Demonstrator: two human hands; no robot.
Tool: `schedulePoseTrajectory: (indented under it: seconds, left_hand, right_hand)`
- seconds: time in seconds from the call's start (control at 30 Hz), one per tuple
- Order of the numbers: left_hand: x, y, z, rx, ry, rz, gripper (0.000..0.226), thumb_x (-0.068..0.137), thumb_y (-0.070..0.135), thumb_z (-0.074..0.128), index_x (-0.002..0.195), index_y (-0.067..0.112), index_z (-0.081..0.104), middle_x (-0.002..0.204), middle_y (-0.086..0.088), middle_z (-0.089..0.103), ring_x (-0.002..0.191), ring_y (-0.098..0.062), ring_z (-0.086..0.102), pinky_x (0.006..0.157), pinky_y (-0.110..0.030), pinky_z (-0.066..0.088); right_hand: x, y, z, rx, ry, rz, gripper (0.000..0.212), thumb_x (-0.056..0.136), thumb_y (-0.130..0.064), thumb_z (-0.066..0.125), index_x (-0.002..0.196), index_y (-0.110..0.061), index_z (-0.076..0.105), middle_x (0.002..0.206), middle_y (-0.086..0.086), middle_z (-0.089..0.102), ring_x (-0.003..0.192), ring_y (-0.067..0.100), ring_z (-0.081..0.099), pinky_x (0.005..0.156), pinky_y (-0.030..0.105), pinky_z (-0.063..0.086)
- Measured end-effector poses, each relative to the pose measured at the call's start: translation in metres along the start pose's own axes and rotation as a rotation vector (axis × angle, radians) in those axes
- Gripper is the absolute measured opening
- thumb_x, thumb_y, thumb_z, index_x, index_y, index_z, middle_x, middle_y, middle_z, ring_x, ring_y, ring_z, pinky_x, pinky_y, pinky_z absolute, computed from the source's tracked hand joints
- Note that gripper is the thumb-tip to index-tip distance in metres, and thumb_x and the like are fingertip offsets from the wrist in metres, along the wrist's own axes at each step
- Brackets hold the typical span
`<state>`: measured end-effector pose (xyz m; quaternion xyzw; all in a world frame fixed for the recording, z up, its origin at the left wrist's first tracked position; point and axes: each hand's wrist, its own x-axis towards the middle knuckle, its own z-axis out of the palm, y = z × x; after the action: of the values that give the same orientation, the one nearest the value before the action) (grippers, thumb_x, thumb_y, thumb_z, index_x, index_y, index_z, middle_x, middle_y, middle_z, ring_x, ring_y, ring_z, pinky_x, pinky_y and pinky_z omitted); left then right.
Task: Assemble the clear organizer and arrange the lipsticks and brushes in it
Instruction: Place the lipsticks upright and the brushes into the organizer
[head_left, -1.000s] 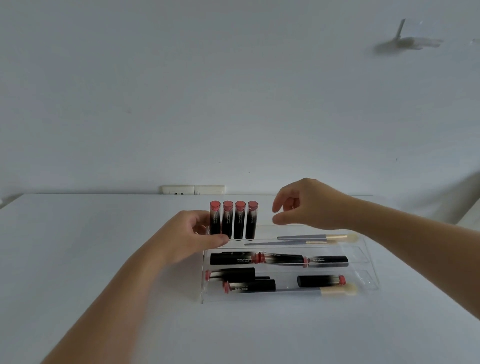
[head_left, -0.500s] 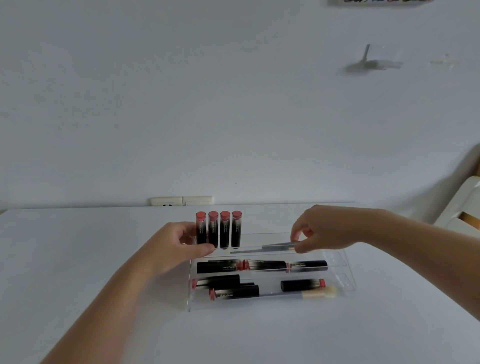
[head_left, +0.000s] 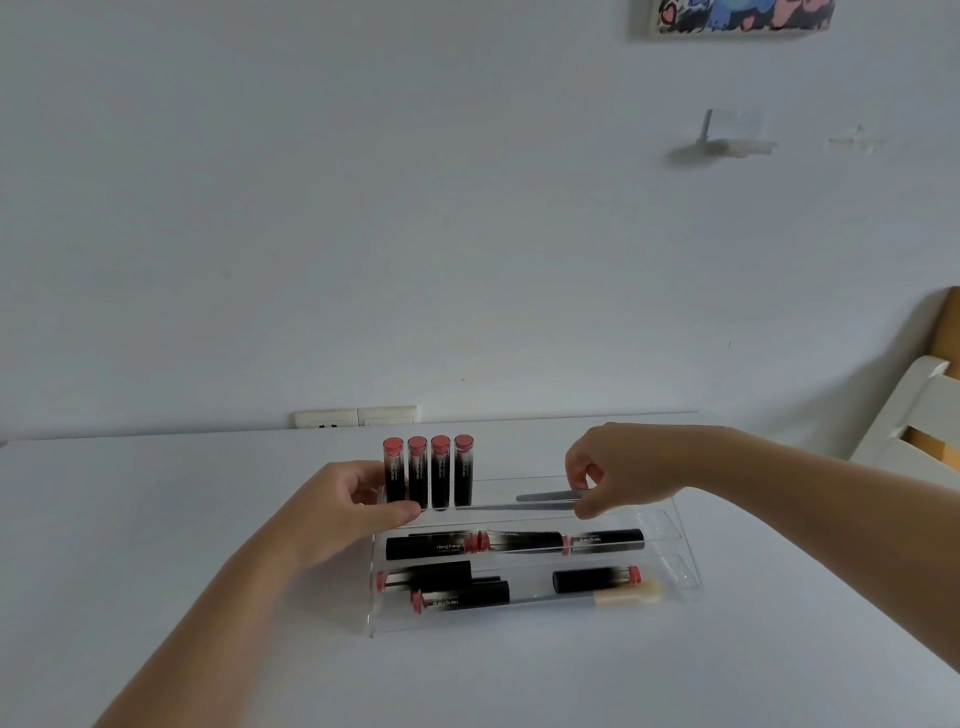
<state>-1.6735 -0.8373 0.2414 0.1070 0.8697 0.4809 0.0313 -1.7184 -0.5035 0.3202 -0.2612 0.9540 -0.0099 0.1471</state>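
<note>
Now right hand (head_left: 618, 467) pinching brush (head_left: 540, 498)

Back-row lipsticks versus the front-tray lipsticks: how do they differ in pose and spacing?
The back-row lipsticks stand upright, pink caps up; the front-tray lipsticks lie flat, caps sideways. The back-row lipsticks form a tidy side-by-side line of four; the front-tray lipsticks lie end to end or partly overlapping. Both have black barrels and pink ends, and sit in the organizer.

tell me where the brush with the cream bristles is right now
In the head view, the cream-bristled brush lies flat in the front row of the clear organizer, at its right end, just below a lying lipstick.
</note>
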Motion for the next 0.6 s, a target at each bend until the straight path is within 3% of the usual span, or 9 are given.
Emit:
schedulePoseTrajectory:
  seconds: [0.2,0.4,0.53,0.6]
  left_hand:
    - [0.0,0.001,0.001,0.002,0.005,0.001,0.044,0.065,0.066,0.075,0.107,0.056,0.071,0.103,0.017,0.077,0.097,-0.005,0.072,0.096,-0.03,0.05]
    - [-0.001,0.001,0.001,-0.016,0.007,-0.001,0.042,0.064,0.063,0.076,0.105,0.054,0.073,0.102,0.015,0.078,0.097,-0.007,0.072,0.096,-0.03,0.05]
    - [0.0,0.002,0.001,-0.007,0.014,-0.002,0.043,0.063,0.065,0.075,0.105,0.055,0.072,0.097,0.016,0.078,0.091,-0.004,0.072,0.089,-0.027,0.05]
    - [0.0,0.002,0.001,0.0,0.012,-0.001,0.042,0.064,0.065,0.075,0.105,0.056,0.072,0.096,0.017,0.078,0.089,-0.003,0.072,0.087,-0.026,0.049]
  right_hand:
    - [0.0,0.002,-0.003,-0.042,-0.037,0.016,0.019,0.081,-0.051,0.069,0.08,-0.035,0.058,0.075,-0.012,0.054,0.066,0.01,0.054,0.059,0.024,0.04]
    - [-0.007,0.008,-0.013,-0.008,-0.016,0.014,0.017,0.077,-0.048,0.075,0.08,-0.037,0.063,0.067,-0.019,0.056,0.054,-0.007,0.05,0.056,0.015,0.034]
    - [-0.014,0.008,-0.017,0.091,0.055,-0.018,0.016,0.077,-0.046,0.078,0.082,-0.035,0.067,0.076,-0.018,0.062,0.071,0.001,0.056,0.064,0.019,0.042]
    - [-0.02,0.006,-0.019,0.131,0.127,-0.045,0.013,0.079,-0.043,0.077,0.082,-0.035,0.067,0.081,-0.026,0.065,0.077,-0.005,0.059,0.064,0.014,0.041]
